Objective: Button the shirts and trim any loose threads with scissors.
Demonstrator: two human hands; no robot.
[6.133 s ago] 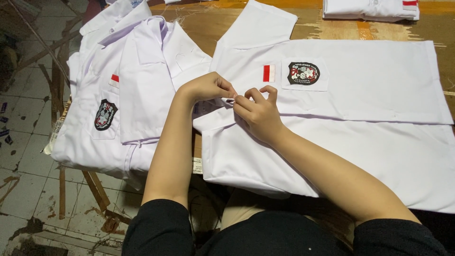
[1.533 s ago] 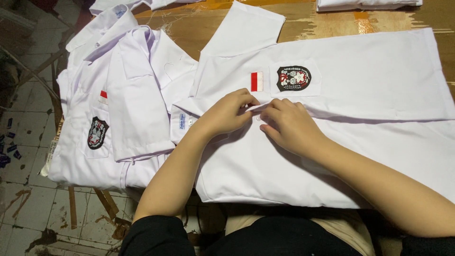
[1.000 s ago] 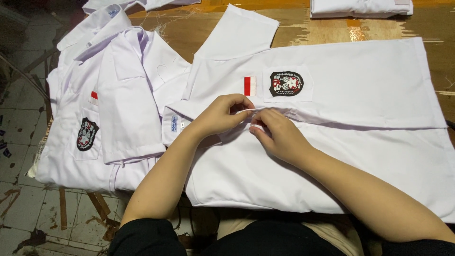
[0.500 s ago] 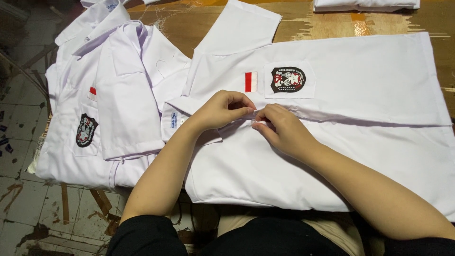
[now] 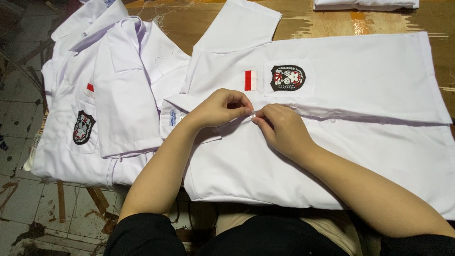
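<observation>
A white short-sleeved shirt [image 5: 360, 71] lies spread on the wooden table [image 5: 332, 26], its collar toward the left. It carries a red-and-white patch and a dark round badge on the chest pocket. My left hand [image 5: 222, 108] and my right hand [image 5: 279, 127] meet at the front opening just below the collar. Both pinch the shirt's front edge between thumb and fingers, fingertips almost touching. The button under them is hidden.
A pile of similar white shirts [image 5: 113, 90] with badges lies at the table's left end, overhanging the edge. Another folded white shirt [image 5: 365, 4] sits at the far edge. Tiled floor [image 5: 19, 142] and the table's wooden legs show at lower left.
Both hands have stayed at the shirt's front edge near the collar, with only small finger shifts. The view has drifted slightly.
</observation>
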